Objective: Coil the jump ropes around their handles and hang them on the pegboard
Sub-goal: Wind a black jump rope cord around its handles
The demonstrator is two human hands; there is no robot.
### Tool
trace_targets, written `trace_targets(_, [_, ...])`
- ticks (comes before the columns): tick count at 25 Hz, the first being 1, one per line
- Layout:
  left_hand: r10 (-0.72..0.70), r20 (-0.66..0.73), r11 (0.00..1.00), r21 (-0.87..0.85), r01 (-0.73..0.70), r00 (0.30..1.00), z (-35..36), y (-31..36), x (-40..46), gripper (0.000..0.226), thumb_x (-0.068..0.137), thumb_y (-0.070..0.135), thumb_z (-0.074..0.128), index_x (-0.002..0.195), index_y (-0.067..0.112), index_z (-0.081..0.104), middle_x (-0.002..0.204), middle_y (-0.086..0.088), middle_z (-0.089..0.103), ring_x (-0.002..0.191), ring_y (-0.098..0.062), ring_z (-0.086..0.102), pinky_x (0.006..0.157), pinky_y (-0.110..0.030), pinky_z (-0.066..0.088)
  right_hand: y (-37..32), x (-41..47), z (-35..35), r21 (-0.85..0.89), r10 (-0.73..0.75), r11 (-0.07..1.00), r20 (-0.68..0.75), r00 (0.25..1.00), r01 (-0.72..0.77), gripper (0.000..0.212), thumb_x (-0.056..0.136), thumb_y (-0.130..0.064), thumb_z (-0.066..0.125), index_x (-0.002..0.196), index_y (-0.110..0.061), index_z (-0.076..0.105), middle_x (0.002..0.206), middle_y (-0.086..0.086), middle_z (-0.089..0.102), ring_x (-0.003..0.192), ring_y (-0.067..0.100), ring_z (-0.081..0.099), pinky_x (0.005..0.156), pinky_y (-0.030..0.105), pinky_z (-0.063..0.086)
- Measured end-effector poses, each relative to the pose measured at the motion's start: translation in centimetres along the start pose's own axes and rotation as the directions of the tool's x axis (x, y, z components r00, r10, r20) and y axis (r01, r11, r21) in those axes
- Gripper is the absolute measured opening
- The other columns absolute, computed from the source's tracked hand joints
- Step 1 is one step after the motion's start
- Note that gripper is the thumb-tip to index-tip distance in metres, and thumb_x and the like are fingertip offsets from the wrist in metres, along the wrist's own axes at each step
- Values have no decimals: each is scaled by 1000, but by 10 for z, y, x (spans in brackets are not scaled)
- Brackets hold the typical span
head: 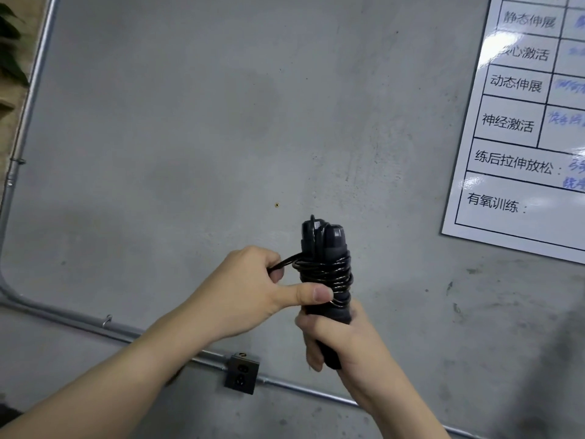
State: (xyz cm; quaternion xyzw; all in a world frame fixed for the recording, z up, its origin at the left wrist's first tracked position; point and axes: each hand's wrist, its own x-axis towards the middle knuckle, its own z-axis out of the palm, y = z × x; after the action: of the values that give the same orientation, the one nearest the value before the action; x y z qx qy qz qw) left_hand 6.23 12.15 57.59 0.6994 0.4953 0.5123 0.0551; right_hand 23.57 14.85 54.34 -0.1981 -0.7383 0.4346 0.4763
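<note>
Two bare forearms reach in from the near edge and meet at a black jump rope in the lower middle of the view. The right hand [340, 337] is nearest — its fingers are curled tight round the lower ends of the two black handles [326, 242], which stand side by side, upright and tilted a little to the left, their tops free above the hands. The rope [323, 275] is wound in several glossy turns round the middle of the pair. The left hand [253, 289] sits just left of the coil: its thumb lies flat against the lowest turns, and its curled fingers pinch a short loop of rope that leads off the upper left of the coil.

Behind the hands is a grey concrete wall [190, 122] with a small screw hole above the handle tops. A metal conduit [95, 324] runs down the left side, bends and crosses low along the wall toward the right, passing a dark socket box [241, 373] just below the left wrist. Far right hangs a shiny white chart [522, 122] with black grid lines, printed Chinese headings and some blue handwriting. At the far upper left edge — dark green leaves [11, 42].
</note>
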Motion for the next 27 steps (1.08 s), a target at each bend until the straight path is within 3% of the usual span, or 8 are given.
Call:
trace_targets(5, [1,-84,988,154,12,996,-2,6,-2,96,30,110,47,60,19,36,46,12,32,51,-12,29,54,-32,27,-8,0,-8,-141,-17,990,-100,995,3,13,66,-13,61,69,-11,49,52,7,39,44,20,37,44,22,32])
trace_targets(11, [85,-27,928,367,-70,996,2,23,-12,64,66,93,40,81,31,48,60,4,49,54,-9,44,52,-28,29,-11,3,-13,-317,-74,949,-212,974,3,18,71,-17,63,63,-33,58,55,-6,43,52,17,38,46,26,36])
trace_targets(14, [107,-55,898,435,-73,993,13,27,-17,63,72,92,35,85,32,46,61,5,44,55,-10,44,50,-26,26,0,3,-7,-407,-162,912,-259,952,44,28,83,-11,70,81,-39,67,65,-14,66,58,6,57,56,23,49])
trace_targets(16, [93,-126,925,377,-39,988,19,26,-18,69,67,94,32,82,29,49,53,5,38,50,-12,40,49,-28,25,13,2,1,-483,-194,876,-324,926,15,20,80,-25,71,95,-36,64,79,-12,72,68,9,66,65,34,57])
trace_targets(19, [127,-119,961,260,-92,985,15,15,-10,66,70,94,35,81,32,56,47,8,44,46,-13,41,50,-31,30,14,1,-1,-611,-192,791,-302,934,-35,38,70,-53,65,103,-36,58,78,-13,70,66,10,64,63,39,55])
trace_targets(21, [155,19,986,65,-156,988,7,7,-3,64,78,90,45,96,33,68,59,12,60,57,-13,57,61,-37,49,2,1,-16,-509,-85,861,-146,986,-1,45,67,-55,75,102,-31,62,76,-13,68,68,8,64,63,31,53])
trace_targets(24, [229,150,947,-261,-185,962,9,3,-2,54,86,72,59,109,25,72,99,-4,77,97,-29,73,91,-53,56,-15,-4,-29,44,91,994,179,980,-101,45,70,-25,83,107,-5,67,89,19,70,84,30,71,68,35,58])
trace_targets(27, [123,88,978,-177,-106,988,10,7,-4,79,68,95,54,85,19,71,71,3,69,69,-20,65,73,-39,56,-12,-4,-28,100,101,988,138,985,-115,15,72,-10,80,83,-7,70,73,23,67,59,31,67,53,35,55])
